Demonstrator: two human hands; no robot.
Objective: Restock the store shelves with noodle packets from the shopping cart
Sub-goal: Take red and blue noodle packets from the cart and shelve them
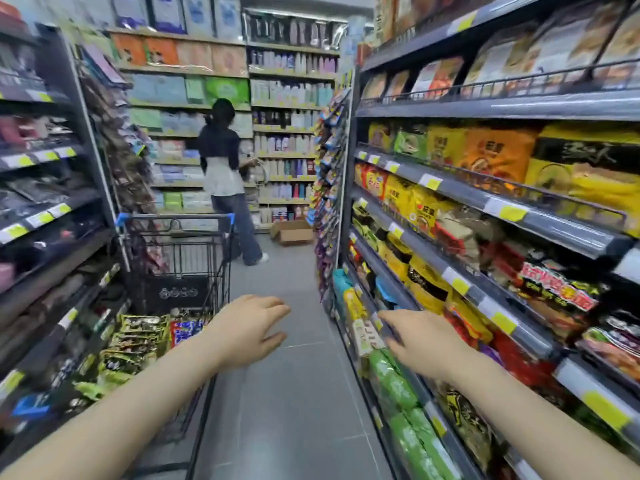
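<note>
Head view takes in a narrow aisle, with both bare hands held out over the grey floor [294,393] and nothing in either of them. Beyond the right hand [420,344] runs the biggest thing in sight — the noodle shelving [512,211], several dark tiers with yellow price tags, packed with yellow, red, green and black noodle packets [485,157]. That hand's fingers are spread and straight, their tips at the front edge of a low tier, just beside a pale packet [363,336]; whether they touch it cannot be told. Green packets [393,379] lie just under the wrist on the bottom tier.

On the far side of the left hand [249,329] stands a second dark shelf unit [52,202], its goods blurred. Between that unit and the left hand sits the shopping cart [176,258], a black wire basket with blue corner caps — the left forearm crosses above its near rim. Inside it, close below and beside the left wrist, lie the cart's noodle packets [138,337], black-and-yellow ones with a red and blue pack next to them. The left hand hangs loose over the floor, fingers relaxed and slightly parted.

Well ahead of both hands another person [225,174] faces the end shelves [284,133], and a cardboard box [292,232] rests on the floor nearby.
</note>
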